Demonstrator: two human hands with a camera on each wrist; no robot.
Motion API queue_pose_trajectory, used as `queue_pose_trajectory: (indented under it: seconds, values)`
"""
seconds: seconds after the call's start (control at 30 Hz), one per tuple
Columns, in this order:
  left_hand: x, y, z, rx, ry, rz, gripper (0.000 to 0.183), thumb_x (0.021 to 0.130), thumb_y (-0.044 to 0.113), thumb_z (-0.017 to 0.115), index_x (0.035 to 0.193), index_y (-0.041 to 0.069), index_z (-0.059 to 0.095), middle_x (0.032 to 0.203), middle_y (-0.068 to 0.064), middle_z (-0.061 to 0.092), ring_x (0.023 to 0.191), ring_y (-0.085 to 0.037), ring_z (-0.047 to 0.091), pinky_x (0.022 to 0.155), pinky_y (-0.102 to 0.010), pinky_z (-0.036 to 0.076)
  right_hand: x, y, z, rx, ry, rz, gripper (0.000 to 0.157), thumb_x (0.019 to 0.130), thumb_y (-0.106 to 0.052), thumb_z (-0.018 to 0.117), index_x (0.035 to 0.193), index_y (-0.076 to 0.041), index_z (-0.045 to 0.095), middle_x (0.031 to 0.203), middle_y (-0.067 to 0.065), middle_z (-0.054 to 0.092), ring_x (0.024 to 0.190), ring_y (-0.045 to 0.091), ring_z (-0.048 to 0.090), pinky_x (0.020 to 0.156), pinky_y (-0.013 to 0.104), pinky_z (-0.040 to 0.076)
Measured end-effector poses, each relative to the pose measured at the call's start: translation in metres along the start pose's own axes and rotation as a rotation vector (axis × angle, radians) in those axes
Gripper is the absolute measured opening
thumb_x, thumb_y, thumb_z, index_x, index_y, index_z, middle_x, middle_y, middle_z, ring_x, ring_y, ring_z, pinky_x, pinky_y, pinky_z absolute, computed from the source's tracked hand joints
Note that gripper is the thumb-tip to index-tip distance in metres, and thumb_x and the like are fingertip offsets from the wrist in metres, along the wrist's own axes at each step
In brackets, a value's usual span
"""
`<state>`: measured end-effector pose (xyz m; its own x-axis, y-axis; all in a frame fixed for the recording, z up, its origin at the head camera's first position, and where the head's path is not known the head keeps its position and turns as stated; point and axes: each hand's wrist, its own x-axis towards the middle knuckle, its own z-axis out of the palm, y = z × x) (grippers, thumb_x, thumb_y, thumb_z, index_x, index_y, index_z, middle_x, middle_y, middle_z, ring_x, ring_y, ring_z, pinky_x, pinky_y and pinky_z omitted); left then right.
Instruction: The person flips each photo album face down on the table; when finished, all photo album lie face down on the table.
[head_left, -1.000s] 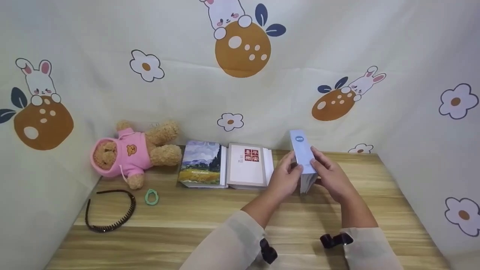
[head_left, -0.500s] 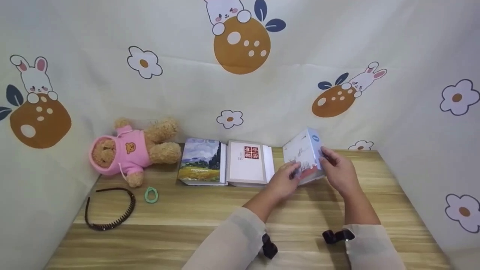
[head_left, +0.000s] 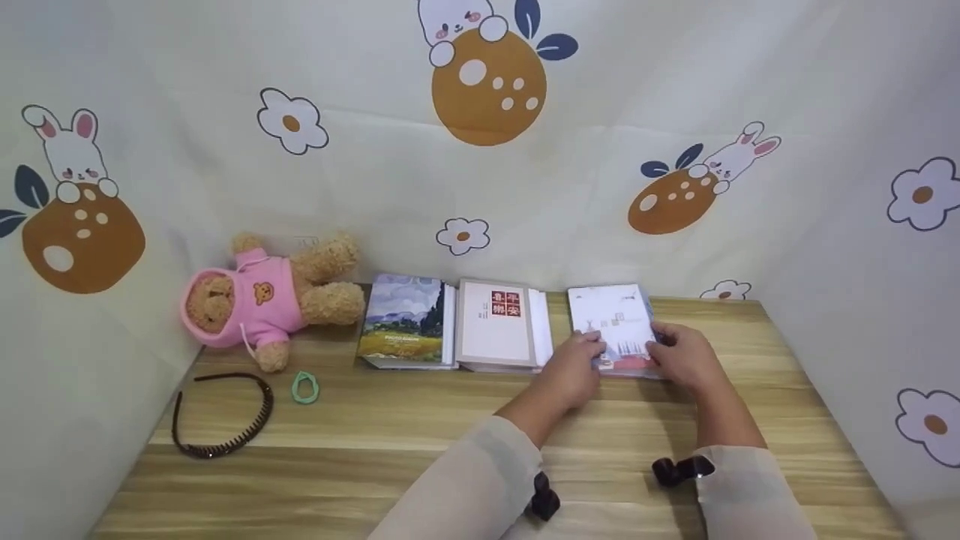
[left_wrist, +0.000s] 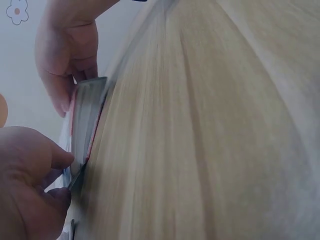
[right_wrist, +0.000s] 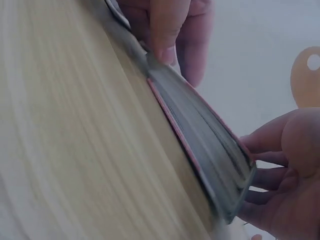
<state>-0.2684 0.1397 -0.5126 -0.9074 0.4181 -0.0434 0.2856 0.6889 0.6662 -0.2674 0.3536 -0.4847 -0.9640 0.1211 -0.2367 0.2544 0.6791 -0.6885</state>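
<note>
A thick album (head_left: 615, 311) with a pale illustrated cover and a pinkish lower edge lies almost flat at the back right of the table. My left hand (head_left: 574, 369) pinches its left side, thumb and fingers at the cover's edge, as the left wrist view shows close up. On the spine side, my right hand (head_left: 686, 356) grips the album, with fingers (right_wrist: 267, 177) along the spine. The page block (right_wrist: 205, 130) shows between two red-edged covers in the right wrist view. Left of it lie a cream album (head_left: 495, 326) with red character squares and a landscape-painting album (head_left: 401, 322).
A teddy bear (head_left: 277, 300) in a pink hoodie lies at the back left. In front of it are a dark toothed headband (head_left: 259, 427) and a green ring-shaped item (head_left: 305, 388). A patterned cloth (head_left: 375, 180) hangs behind the wooden table (head_left: 375, 465).
The album stood with its blue spine facing up; both hands have tipped it over to the right, so its pale cover now faces up. The other things have stayed in place.
</note>
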Motion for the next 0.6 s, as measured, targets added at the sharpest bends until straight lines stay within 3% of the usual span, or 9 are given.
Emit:
queue_pose_trajectory:
  seconds: [0.17,0.3,0.4,0.5,0.53,0.6]
  values:
    - [0.000,-0.001,-0.002,-0.089,-0.009,-0.018,0.064,0.092,-0.006,0.060,0.150,0.020,0.063,0.169,0.010,0.047,0.164,-0.024,0.034,0.134,-0.035,0.031,0.003,-0.002,0.003,0.006,-0.003,0.020,0.061,0.110,-0.022,0.054,0.165,-0.003,0.037,0.171,0.027,0.035,0.151,0.042,0.043,0.129,0.061,0.036]
    - [-0.014,-0.007,-0.011,-0.234,0.061,0.023,0.069,0.090,-0.009,0.056,0.153,0.018,0.060,0.169,0.004,0.047,0.164,-0.029,0.032,0.135,-0.043,0.029,-0.002,-0.019,0.014,0.093,0.099,0.006,0.060,0.108,-0.026,0.056,0.163,-0.007,0.043,0.172,0.025,0.035,0.160,0.043,0.035,0.133,0.061,0.029]
    - [-0.030,-0.014,-0.024,-0.303,0.139,0.062,0.063,0.096,-0.005,0.056,0.155,0.020,0.058,0.170,0.004,0.047,0.164,-0.030,0.032,0.135,-0.048,0.028,-0.011,-0.040,0.031,0.206,0.173,-0.062,0.057,0.106,-0.027,0.061,0.159,-0.011,0.051,0.169,0.023,0.043,0.155,0.042,0.045,0.123,0.060,0.045]
    - [-0.045,-0.024,-0.044,-0.356,0.220,0.067,0.058,0.101,0.002,0.057,0.154,0.024,0.058,0.169,0.003,0.047,0.163,-0.029,0.034,0.135,-0.050,0.029,-0.017,-0.063,0.051,0.304,0.179,-0.165,0.052,0.104,-0.023,0.066,0.154,-0.010,0.058,0.162,0.019,0.053,0.149,0.038,0.054,0.114,0.052,0.055]
    - [-0.048,-0.029,-0.051,-0.374,0.246,0.062,0.057,0.102,0.004,0.058,0.154,0.025,0.058,0.169,0.002,0.047,0.162,-0.028,0.036,0.134,-0.051,0.030,-0.018,-0.070,0.057,0.323,0.173,-0.198,0.051,0.103,-0.021,0.067,0.153,-0.009,0.060,0.160,0.018,0.056,0.147,0.036,0.056,0.112,0.051,0.058]
    - [-0.052,-0.041,-0.065,-0.411,0.301,0.041,0.056,0.102,0.008,0.059,0.154,0.028,0.058,0.169,-0.001,0.047,0.161,-0.029,0.039,0.133,-0.053,0.032,-0.017,-0.083,0.066,0.350,0.168,-0.262,0.050,0.102,-0.019,0.069,0.150,-0.006,0.062,0.156,0.018,0.061,0.148,0.034,0.056,0.120,0.046,0.052]
